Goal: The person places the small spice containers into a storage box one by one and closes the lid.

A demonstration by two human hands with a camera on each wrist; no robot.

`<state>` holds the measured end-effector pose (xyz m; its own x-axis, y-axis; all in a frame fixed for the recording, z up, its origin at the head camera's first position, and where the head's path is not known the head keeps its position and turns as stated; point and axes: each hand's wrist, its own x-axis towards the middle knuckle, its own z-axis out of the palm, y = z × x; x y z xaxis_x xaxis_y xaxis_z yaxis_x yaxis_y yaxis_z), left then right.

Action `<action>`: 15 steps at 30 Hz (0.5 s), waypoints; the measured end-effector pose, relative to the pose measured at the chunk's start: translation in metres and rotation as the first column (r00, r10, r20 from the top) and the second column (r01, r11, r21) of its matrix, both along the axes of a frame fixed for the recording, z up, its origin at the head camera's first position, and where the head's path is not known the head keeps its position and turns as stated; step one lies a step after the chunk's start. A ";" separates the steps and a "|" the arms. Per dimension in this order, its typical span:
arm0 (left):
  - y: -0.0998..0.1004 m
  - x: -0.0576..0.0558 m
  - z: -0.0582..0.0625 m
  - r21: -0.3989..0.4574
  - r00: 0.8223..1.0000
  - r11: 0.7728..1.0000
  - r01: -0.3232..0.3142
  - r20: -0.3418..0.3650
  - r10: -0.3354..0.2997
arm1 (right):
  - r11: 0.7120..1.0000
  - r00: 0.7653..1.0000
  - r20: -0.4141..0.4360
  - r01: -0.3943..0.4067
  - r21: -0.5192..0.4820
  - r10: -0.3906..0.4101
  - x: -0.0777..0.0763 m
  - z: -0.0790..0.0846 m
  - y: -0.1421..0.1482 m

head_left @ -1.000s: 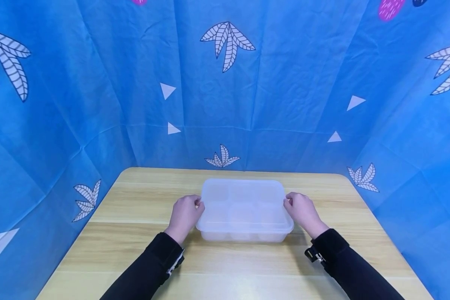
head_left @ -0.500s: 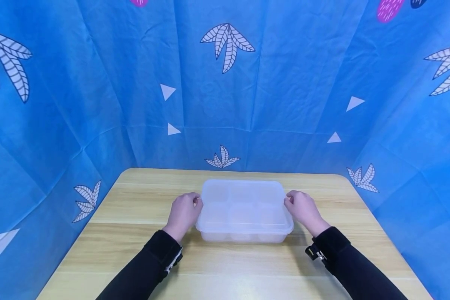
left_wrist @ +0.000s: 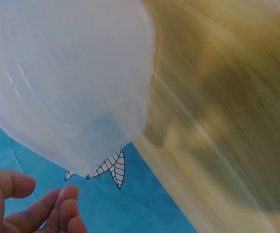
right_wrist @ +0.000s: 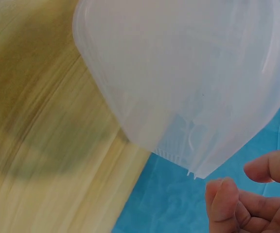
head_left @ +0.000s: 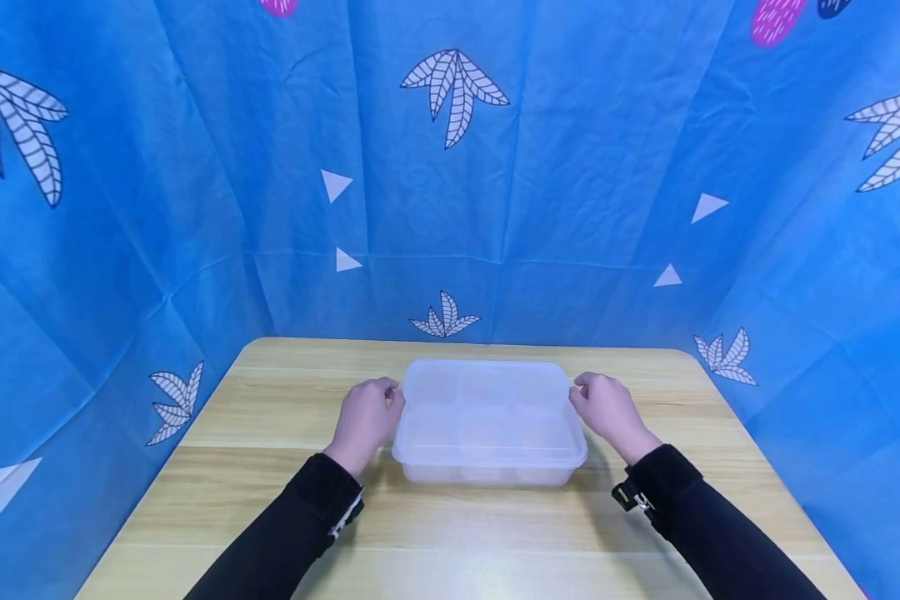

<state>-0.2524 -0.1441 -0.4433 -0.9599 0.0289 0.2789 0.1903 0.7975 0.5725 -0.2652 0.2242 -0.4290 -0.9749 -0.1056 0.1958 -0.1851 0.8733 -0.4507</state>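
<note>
A translucent white plastic food container (head_left: 487,425) with its lid on stands on the wooden table (head_left: 480,542); compartments show faintly through the lid. Beside its left edge is my left hand (head_left: 363,421), fingers loosely curled. In the left wrist view, a gap shows between thumb and fingertips, just off the container's corner (left_wrist: 72,73). My right hand (head_left: 609,412) is at the opposite side in a similar pose. The right wrist view has its thumb apart from the curled fingers (right_wrist: 222,199), close to the container's corner (right_wrist: 179,97), with nothing between them.
A blue curtain (head_left: 435,200) printed with white leaves and triangles surrounds the back and sides of the table. Black sleeves (head_left: 277,533) cover both forearms, with a small device (head_left: 633,498) strapped at each wrist.
Both hands have slid slightly toward the far side of the table along the container's edges. The container has stayed in place with its lid on.
</note>
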 end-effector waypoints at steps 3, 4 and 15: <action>-0.001 -0.001 -0.001 -0.011 1.000 1.000 0.000 -0.010 0.000 | 1.000 1.000 -0.002 0.001 0.002 -0.001 -0.001 0.000 0.000; -0.001 -0.002 -0.001 -0.012 1.000 1.000 0.000 -0.009 0.000 | 1.000 1.000 -0.002 0.000 0.001 0.000 -0.001 0.000 0.000; -0.001 -0.004 -0.002 -0.016 1.000 1.000 0.007 -0.018 -0.007 | 1.000 1.000 -0.006 0.005 0.012 -0.005 -0.004 -0.002 0.000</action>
